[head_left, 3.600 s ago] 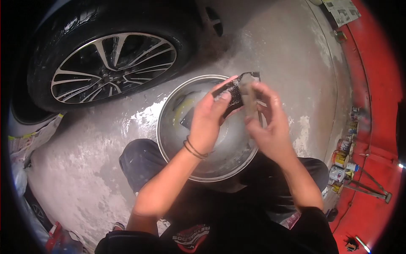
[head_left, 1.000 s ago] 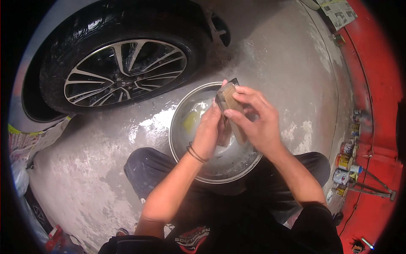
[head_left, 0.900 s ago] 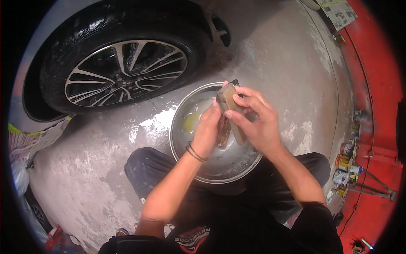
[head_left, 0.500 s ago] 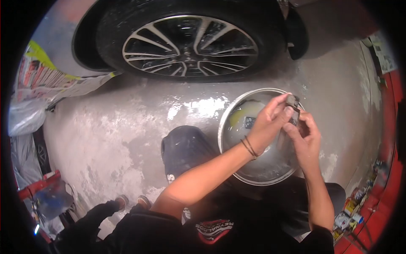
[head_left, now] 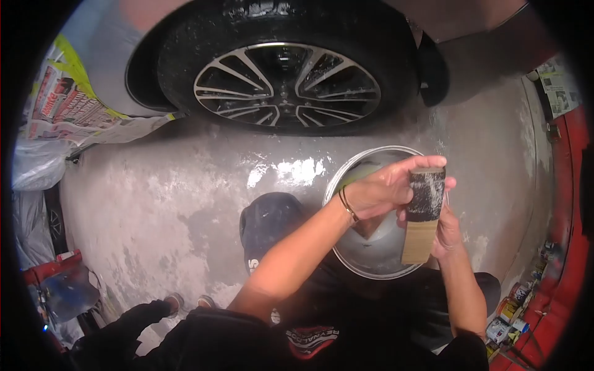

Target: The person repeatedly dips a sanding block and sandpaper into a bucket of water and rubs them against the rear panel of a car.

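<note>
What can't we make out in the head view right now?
All head view:
- Right hand's fingertips and grip: behind the block and dark sheet.
- Block's underside: faces away from the camera.
- Part of the bowl's inside: covered by the left hand and block.
- Tyre top: cut off by the upper edge.
- Labels on the cans: too small and blurred.

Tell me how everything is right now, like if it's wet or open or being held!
Tan block, held, lower part bare
Black sheet, over the block's upper part, smeared whitish
Left hand, closed on block and sheet
Right hand, partly hidden, grip unclear
Metal bowl, open side up
Tire, upright, shiny
Floor, blotchy, looks wet in places
Newspaper, wrinkled
</note>
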`<control>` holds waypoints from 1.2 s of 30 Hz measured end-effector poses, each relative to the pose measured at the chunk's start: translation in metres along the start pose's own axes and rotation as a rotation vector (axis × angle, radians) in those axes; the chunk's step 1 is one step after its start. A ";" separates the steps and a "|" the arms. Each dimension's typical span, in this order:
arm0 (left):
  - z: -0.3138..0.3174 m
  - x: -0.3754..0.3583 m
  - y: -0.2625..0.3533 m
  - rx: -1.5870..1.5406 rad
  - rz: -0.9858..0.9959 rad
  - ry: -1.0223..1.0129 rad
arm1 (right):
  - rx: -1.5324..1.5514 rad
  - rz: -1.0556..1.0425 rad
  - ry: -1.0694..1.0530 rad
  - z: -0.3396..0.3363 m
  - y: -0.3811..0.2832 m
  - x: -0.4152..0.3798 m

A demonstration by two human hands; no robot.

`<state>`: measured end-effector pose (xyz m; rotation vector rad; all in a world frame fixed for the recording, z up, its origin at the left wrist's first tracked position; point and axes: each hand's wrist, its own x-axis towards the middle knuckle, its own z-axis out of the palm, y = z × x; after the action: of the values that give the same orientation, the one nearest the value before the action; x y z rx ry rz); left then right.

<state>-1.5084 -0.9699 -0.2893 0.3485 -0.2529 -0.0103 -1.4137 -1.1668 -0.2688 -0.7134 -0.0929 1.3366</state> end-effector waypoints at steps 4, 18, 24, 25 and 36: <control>-0.006 0.002 0.008 0.043 0.045 0.023 | -0.245 0.149 0.151 -0.001 -0.007 -0.001; -0.016 0.022 -0.001 0.760 -0.068 0.432 | -2.128 0.356 -0.107 -0.035 0.032 -0.016; -0.051 0.018 -0.030 0.877 -0.029 0.641 | -2.110 0.665 0.062 -0.026 0.035 0.020; -0.049 0.016 -0.028 0.845 -0.061 0.669 | -2.098 0.699 0.012 -0.031 0.035 0.034; -0.023 -0.010 0.003 0.690 -0.120 0.626 | -1.933 0.670 -0.003 -0.222 0.120 0.128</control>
<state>-1.5125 -0.9589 -0.3116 1.0270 0.4026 0.0691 -1.3820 -1.1369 -0.5481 -2.4858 -1.3686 1.5762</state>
